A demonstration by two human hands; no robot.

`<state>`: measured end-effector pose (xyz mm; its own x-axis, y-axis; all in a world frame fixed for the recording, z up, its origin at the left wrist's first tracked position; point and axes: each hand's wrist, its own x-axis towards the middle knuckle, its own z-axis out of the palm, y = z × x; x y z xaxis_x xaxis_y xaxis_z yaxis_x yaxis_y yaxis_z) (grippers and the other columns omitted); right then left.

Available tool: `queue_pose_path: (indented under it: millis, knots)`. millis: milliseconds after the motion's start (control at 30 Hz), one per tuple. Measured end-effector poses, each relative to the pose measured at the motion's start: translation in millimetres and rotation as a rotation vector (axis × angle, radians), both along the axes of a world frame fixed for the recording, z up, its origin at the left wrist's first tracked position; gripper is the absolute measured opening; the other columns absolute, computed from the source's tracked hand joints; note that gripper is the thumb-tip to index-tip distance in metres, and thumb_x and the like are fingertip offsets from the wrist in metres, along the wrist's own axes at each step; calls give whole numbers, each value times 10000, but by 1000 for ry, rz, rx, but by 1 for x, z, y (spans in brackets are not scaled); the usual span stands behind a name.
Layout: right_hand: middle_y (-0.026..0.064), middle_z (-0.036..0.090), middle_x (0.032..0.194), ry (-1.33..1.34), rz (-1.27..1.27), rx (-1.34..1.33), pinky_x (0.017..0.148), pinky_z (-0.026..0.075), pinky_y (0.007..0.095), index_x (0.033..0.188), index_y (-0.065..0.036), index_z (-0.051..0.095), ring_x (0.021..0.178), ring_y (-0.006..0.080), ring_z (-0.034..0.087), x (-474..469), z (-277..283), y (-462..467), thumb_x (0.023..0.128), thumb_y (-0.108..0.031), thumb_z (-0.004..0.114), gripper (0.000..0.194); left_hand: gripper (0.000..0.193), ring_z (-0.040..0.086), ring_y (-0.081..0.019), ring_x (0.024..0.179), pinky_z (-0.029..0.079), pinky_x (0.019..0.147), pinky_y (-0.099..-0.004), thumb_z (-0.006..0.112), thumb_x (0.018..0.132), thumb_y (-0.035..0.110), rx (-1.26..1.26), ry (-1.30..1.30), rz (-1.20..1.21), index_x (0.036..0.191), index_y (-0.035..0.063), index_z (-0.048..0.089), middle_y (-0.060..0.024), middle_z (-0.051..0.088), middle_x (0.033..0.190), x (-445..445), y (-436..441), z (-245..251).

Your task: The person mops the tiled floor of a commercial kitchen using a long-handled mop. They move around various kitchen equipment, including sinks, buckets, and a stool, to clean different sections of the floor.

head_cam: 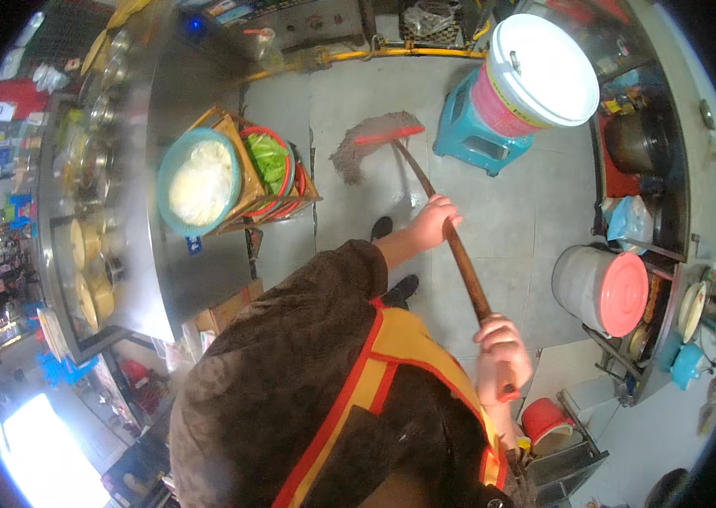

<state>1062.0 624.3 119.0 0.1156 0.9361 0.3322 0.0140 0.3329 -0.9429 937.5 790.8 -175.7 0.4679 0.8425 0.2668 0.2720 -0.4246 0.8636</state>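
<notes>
A mop with a wooden handle [467, 270] slants up across the floor from near my body. My left hand [434, 222] grips the handle around its middle. Close to its top end, my right hand [503, 359] is wrapped around the same handle, beside the apron's strap. At the far end, the red mop head clamp [390, 134] holds grey strands [355, 149] that lie spread on the grey tiled floor [491, 216]. The floor shines in places near the mop. Two dark shoes [401, 292] show partly below my left arm.
A blue plastic stool [482, 136] carries a lidded bucket [542, 73]. On the left, a rack holds a white-filled basin [202, 184] and leafy greens [267, 159] beside a steel counter [174, 267]. A pink-lidded bucket [623, 295] stands right; a yellow pipe [396, 53] runs behind.
</notes>
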Motion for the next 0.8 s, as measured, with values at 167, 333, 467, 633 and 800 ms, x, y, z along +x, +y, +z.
queue_pose_path:
  millis: [167,333,467,633,800]
  knots:
    - [123,578,764,-65,0,33,871,500,512,819,-21,544,776,323,613,-15,-75,62,854,24,629,103,195,533,-383,898,448,812,-485,689,874,180,58,-35,-46,760,52,597,-145,545,817,-22,102,-62]
    - [169,635,858,-223,62,176,842,532,529,895,-9,596,806,384,634,-39,-165,146,783,82,639,150,187,520,-344,847,431,805,-458,671,894,187,-149,-204,-72,847,66,536,-117,521,833,-53,213,-128]
    - [165,656,927,-402,182,25,861,527,519,886,-32,605,894,400,646,-45,-176,131,719,35,702,204,225,517,-355,884,428,847,-483,724,832,122,250,140,-3,822,72,505,-127,507,824,-72,206,-133]
    - [128,608,850,-305,232,56,749,505,484,803,-79,573,870,394,607,-41,-139,60,626,-39,707,226,268,507,-365,898,425,839,-471,755,796,58,69,11,-27,803,63,487,-134,486,864,-77,112,-89]
    - [169,656,1006,-426,368,33,925,515,507,875,-43,601,1026,422,623,-53,-175,93,660,-105,746,267,231,514,-357,886,441,790,-426,745,803,46,-157,-80,-50,834,53,516,-128,490,891,-104,162,-106]
